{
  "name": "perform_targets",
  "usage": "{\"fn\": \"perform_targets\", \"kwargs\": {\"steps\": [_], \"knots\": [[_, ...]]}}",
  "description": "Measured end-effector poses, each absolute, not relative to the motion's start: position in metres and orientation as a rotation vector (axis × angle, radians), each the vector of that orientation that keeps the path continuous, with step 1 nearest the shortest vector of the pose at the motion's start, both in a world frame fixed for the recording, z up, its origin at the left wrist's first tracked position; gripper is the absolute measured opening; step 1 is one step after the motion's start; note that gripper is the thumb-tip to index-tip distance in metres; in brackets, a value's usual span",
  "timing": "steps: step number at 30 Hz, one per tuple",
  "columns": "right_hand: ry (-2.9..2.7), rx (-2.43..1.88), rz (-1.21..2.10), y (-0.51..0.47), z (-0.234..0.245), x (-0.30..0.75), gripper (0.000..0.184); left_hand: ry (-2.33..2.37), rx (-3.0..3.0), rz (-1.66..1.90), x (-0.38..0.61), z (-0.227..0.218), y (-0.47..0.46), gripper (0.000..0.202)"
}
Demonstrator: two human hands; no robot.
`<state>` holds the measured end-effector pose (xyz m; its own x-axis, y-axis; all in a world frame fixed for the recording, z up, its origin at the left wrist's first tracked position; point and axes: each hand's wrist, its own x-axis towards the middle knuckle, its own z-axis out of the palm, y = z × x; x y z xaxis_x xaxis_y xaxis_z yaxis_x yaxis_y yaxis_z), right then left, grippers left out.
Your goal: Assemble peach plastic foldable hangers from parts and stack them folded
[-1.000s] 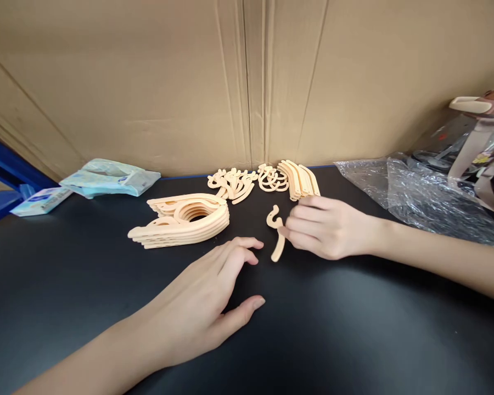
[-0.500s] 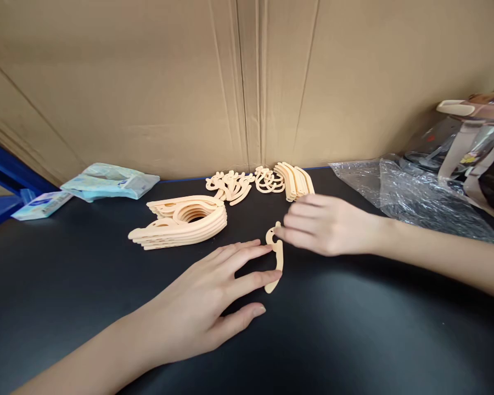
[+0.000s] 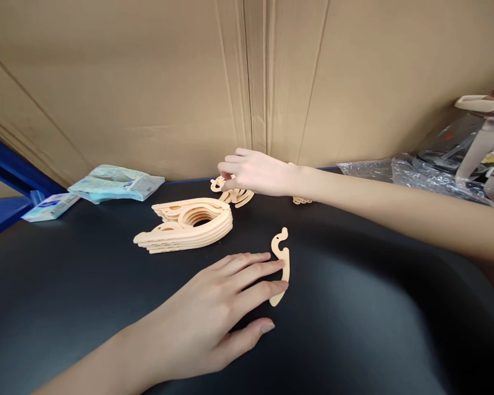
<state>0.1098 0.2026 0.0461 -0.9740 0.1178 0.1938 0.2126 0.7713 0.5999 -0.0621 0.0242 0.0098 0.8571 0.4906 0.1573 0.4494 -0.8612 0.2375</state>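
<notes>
A small cream folding-hanger arm [image 3: 286, 263] with a hooked upper end lies flat on the black table. My left hand [image 3: 226, 312] rests beside it, palm down and fingers spread, with two fingertips on the lower part of the arm. At the back, my right hand [image 3: 257, 171] reaches over a loose pile of similar cream hanger pieces [image 3: 242, 197]. Its fingers curl down at the pile, and the hand hides whatever is between them. A neat stack of cream hangers [image 3: 189, 233] sits left of the hanger arm, beyond my left hand.
Blue tissue packs [image 3: 115, 181] lie at the back left by a blue frame [image 3: 4, 186]. Brown cardboard [image 3: 148, 88] walls off the back. Clear plastic wrap [image 3: 448, 178] and a strapped bottle [image 3: 481, 137] stand right. My right forearm mostly covers another hanger-piece stack [image 3: 302, 201].
My right hand has left the hanger arm's hooked end and moved back and left to the loose pile. My left hand keeps its fingertips on the arm. The view shifted slightly.
</notes>
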Motion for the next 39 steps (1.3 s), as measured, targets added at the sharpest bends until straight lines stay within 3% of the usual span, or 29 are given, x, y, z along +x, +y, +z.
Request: {"fn": "perform_targets", "kwargs": {"steps": [16, 20, 27, 31, 39], "knots": [[-2.924, -0.016, -1.31, 0.207, 0.053, 0.088, 0.041, 0.717, 2.83, 0.291, -0.061, 0.012, 0.024, 0.039], [-2.921, -0.12, -1.174, 0.209, 0.055, 0.088, 0.039, 0.728, 2.843, 0.293, -0.062, 0.011, 0.023, 0.039], [-2.834, -0.831, -0.561, 0.215, 0.053, 0.072, 0.024, 0.729, 2.821, 0.295, -0.061, 0.012, 0.023, 0.038], [-2.833, -0.887, -0.492, 0.217, 0.047, 0.06, 0.033, 0.733, 2.818, 0.299, -0.06, 0.014, 0.023, 0.038], [-2.775, -0.943, -0.471, 0.211, 0.043, 0.048, 0.019, 0.722, 2.821, 0.303, -0.061, 0.013, 0.023, 0.037]]}}
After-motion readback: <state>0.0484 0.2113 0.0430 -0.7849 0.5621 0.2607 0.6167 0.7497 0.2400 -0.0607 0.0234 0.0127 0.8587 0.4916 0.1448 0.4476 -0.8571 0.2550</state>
